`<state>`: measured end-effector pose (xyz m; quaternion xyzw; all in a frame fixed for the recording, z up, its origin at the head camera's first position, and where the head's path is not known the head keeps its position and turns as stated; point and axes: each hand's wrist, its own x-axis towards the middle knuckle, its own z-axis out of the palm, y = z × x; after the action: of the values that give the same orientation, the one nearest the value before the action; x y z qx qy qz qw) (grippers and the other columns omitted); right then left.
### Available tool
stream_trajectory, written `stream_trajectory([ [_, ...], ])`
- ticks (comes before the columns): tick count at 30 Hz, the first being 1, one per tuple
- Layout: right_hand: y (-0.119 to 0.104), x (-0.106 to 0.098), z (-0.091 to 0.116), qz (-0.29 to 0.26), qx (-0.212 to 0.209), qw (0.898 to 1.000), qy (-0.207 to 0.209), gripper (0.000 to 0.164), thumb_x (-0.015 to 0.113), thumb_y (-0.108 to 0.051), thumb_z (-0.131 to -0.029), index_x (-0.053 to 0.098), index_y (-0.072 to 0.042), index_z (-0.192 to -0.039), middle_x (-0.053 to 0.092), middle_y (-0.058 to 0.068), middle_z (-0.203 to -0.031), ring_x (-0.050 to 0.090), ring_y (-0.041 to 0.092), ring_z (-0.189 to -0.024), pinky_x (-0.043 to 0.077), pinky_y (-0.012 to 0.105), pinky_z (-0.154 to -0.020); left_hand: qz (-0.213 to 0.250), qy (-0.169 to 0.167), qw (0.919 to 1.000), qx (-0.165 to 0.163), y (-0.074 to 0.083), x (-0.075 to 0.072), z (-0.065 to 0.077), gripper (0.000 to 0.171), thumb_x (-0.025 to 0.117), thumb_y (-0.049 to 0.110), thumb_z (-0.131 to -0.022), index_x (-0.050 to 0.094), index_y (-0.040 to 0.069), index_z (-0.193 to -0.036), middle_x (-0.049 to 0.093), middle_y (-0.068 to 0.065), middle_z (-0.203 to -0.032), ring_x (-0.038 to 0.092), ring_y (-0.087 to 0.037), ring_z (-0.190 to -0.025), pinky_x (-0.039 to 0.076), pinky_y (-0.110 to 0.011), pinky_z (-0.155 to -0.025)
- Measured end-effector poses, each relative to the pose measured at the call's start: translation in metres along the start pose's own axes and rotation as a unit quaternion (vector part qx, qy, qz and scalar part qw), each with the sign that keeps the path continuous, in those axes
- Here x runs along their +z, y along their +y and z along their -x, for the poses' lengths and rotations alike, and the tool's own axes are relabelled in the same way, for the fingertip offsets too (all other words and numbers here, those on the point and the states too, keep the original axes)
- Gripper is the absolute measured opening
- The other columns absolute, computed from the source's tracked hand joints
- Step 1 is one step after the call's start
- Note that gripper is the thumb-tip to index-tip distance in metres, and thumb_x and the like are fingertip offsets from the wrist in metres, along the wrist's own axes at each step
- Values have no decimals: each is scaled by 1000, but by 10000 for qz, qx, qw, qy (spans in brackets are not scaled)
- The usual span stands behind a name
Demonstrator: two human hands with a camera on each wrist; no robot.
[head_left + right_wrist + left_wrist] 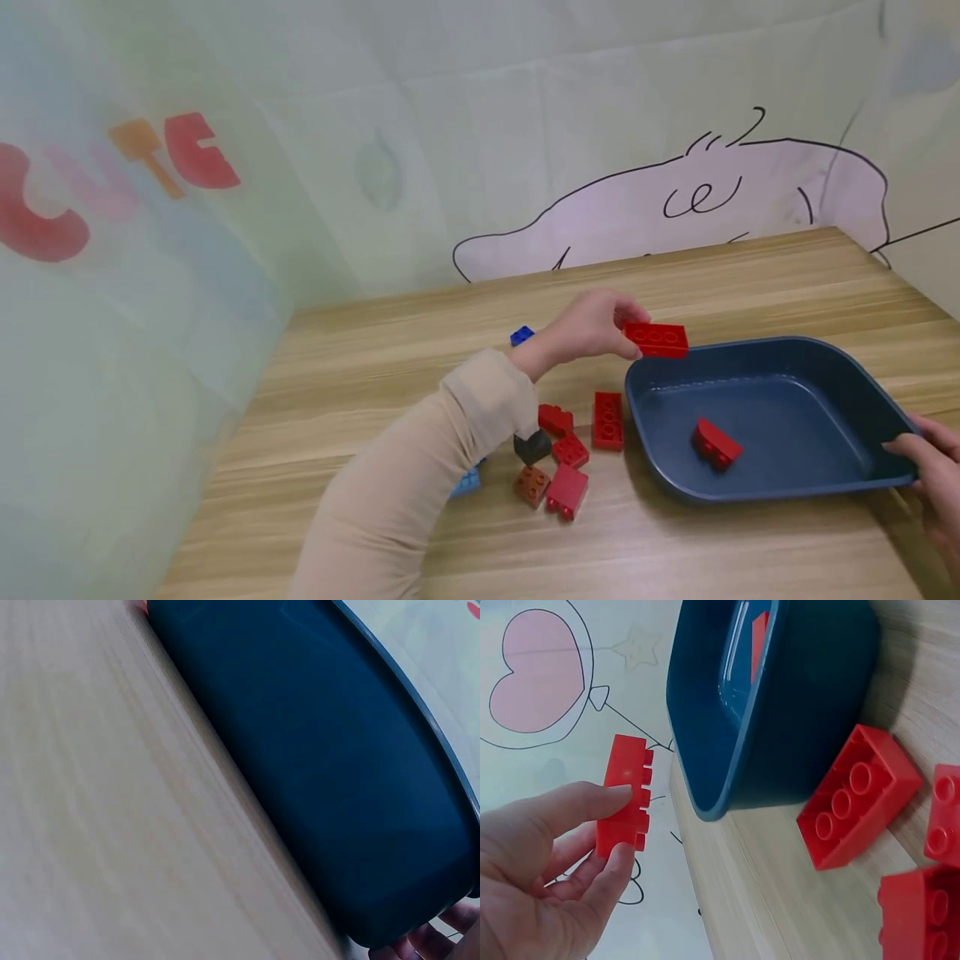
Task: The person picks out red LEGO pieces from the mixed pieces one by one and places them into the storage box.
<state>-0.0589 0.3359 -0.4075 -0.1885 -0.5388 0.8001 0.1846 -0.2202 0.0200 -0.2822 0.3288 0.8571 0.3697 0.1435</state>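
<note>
My left hand (592, 325) pinches a long red toy brick (657, 340) just above the left back corner of a dark blue tray (795, 492). In the left wrist view the brick (626, 795) is held between thumb and fingers, its studs facing the tray. My right hand (933, 475) grips the tray's right rim, thumb over the edge. The right wrist view shows its fingers (431, 941) at the tray's end. Inside the tray lies one red brick (716, 445) with a curved top.
Left of the tray, a hollow-side-up red brick (608, 422) lies near several red bricks, a black brick (532, 447) and a brown brick (532, 485). Light blue pieces (467, 482) are partly behind the left sleeve. A blue brick (522, 335) sits farther back.
</note>
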Motion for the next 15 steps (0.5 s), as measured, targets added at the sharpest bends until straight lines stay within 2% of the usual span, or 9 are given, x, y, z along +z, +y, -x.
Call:
stream_trajectory([
  [8, 1, -1, 0, 74, -44, 10000, -16, 56, 35, 16, -80, 71, -25, -70, 63, -13, -65, 60, 0, -49, 45, 14, -40, -103, -69, 9996, 259, 9, 7, -7, 40, 78, 7, -74, 64, 5, -111, 63, -2, -102, 54, -10, -82, 47, -13, -66],
  [15, 2, -2, 0, 6, -45, 9999, -93, 56, 34, 16, -80, 71, -25, -71, 63, -12, -65, 60, 1, -49, 45, 14, -40, -345, -313, 9981, 412, 23, 20, -17, 38, 76, 10, -76, 64, 5, -111, 64, -1, -99, 53, -7, -81, 45, -11, -66],
])
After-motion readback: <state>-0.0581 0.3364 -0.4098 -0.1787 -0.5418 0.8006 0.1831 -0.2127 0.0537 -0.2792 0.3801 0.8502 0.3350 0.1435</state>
